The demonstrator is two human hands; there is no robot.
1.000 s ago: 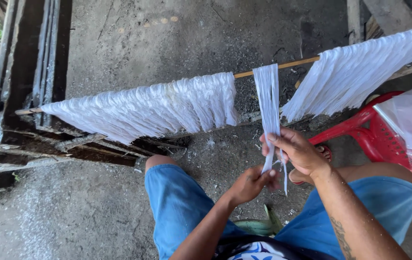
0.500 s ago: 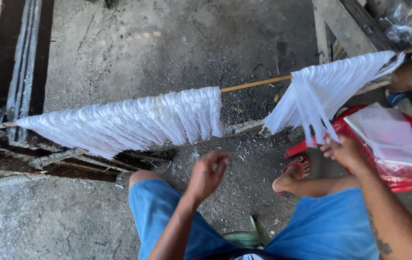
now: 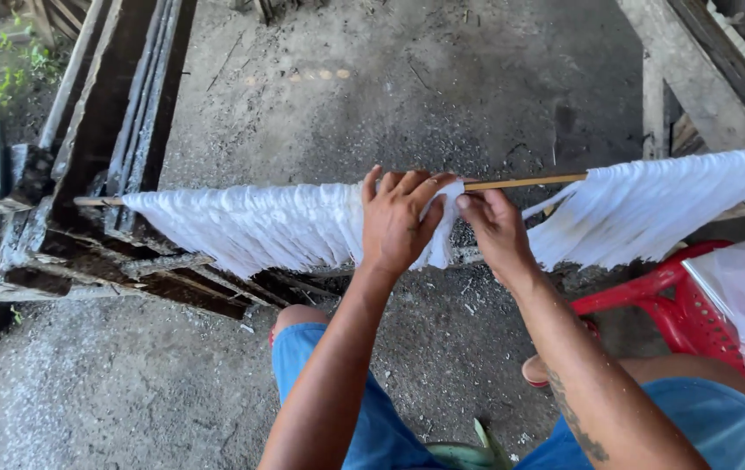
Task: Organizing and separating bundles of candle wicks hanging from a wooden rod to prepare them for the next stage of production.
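Head view: both hands are now up at the thin wooden rod point(image 3: 525, 182), where half a second ago they hung lower and apart. The left hand point(image 3: 400, 222) lies flat with fingers spread over the right end of the left bunch of white hanging strips point(image 3: 259, 224). The right hand point(image 3: 496, 228) pinches that bunch's edge between thumb and fingers. The right bunch of white strips point(image 3: 651, 204) hangs well apart along the rod, above the red plastic basket point(image 3: 651, 296).

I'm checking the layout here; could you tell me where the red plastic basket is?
In the head view the red plastic basket sits at the lower right, below the right-hand bunch of white strips and beside the person's right knee.
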